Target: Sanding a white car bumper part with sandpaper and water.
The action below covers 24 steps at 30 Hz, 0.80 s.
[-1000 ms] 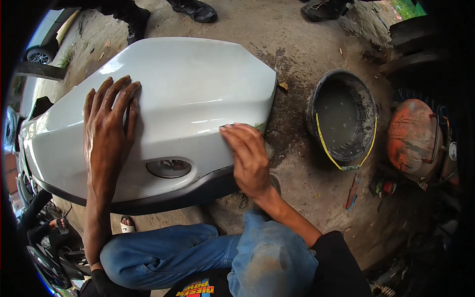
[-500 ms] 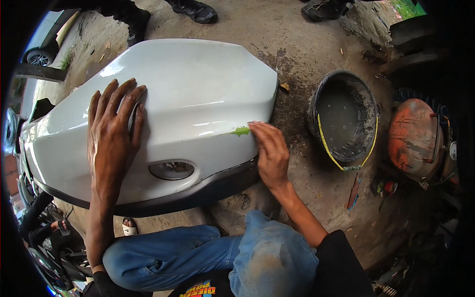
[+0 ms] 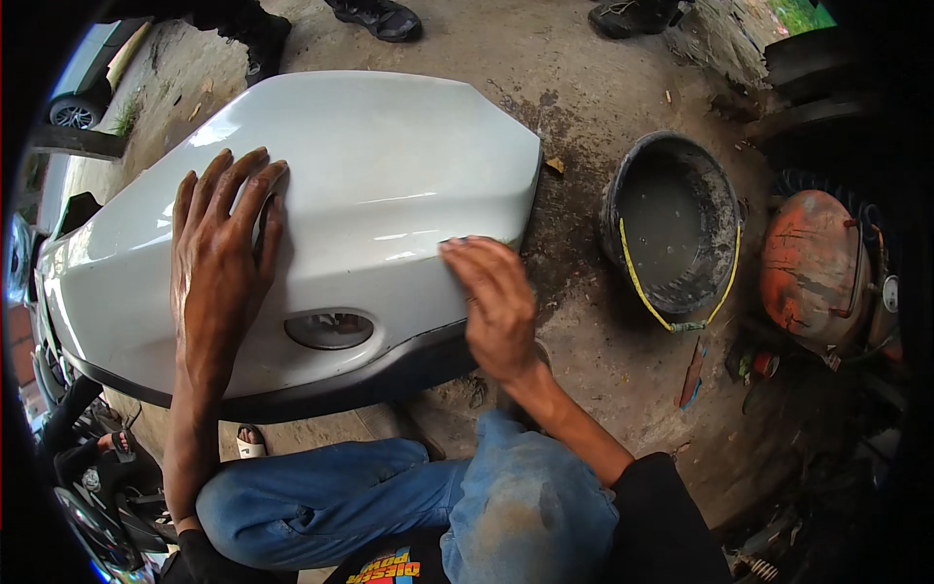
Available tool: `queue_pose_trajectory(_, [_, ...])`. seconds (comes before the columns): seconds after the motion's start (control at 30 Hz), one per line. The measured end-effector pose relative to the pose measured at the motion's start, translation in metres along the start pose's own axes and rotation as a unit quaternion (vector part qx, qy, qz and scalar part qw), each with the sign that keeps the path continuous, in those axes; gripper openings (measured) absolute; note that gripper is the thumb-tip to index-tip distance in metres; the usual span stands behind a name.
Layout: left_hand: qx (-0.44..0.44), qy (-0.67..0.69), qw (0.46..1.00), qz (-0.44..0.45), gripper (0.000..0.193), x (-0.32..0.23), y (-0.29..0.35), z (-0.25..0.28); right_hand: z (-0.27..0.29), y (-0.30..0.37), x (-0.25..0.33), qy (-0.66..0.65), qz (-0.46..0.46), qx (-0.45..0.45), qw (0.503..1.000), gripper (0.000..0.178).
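A glossy white car bumper (image 3: 379, 146) with an oval lamp (image 3: 329, 330) and a dark lower edge lies across the ground in front of me. My left hand (image 3: 222, 229) is open, its palm and fingers resting on the bumper's left part. On the right end, my right hand (image 3: 496, 307) has its fingers close together and bent, their tips against the bumper's ridge. These fingers cover the place where a jagged green patch showed earlier. Whatever is under them, if anything, is hidden.
A black bucket (image 3: 609, 200) with a yellow handle holds grey water, right of the bumper. Beyond it sits a worn orange tank (image 3: 809, 273). A narrow strip (image 3: 692, 372) lies on the ground. Other people's dark shoes (image 3: 379, 18) stand at the far side; motorcycles are at lower left.
My right hand has slid left along the bumper's ridge, and the green patch beside its fingertips is now covered. My left hand stays in place on the bumper.
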<state>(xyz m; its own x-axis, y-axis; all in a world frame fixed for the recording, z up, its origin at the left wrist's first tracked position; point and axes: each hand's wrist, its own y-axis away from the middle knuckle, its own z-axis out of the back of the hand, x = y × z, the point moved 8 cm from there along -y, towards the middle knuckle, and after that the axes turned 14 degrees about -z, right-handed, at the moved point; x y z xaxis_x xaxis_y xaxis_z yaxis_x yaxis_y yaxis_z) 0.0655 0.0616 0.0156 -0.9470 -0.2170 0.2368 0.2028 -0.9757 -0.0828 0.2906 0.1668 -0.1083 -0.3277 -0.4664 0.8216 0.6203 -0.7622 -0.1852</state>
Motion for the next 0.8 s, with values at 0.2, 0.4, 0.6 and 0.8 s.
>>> queue_pose_trajectory(0.2, [0.001, 0.008, 1.000, -0.008, 0.037, 0.003, 0.007, 0.000, 0.013, -0.001, -0.040, 0.010, -0.037, -0.012, 0.999, 0.044])
queue_pose_trajectory(0.4, [0.011, 0.002, 1.000, -0.007, 0.037, 0.003, 0.004, 0.000, 0.001, -0.006, 0.008, -0.004, -0.007, 0.003, 1.000, 0.041])
queue_pose_trajectory(0.6, [0.001, 0.010, 1.000, -0.003, 0.035, -0.001, 0.001, 0.003, 0.016, -0.003, -0.052, 0.014, -0.045, -0.025, 0.999, 0.040])
queue_pose_trajectory(0.8, [0.002, 0.018, 1.000, -0.020, 0.038, -0.001, 0.004, 0.003, 0.002, -0.002, -0.002, -0.008, 0.023, 0.004, 1.000, 0.043])
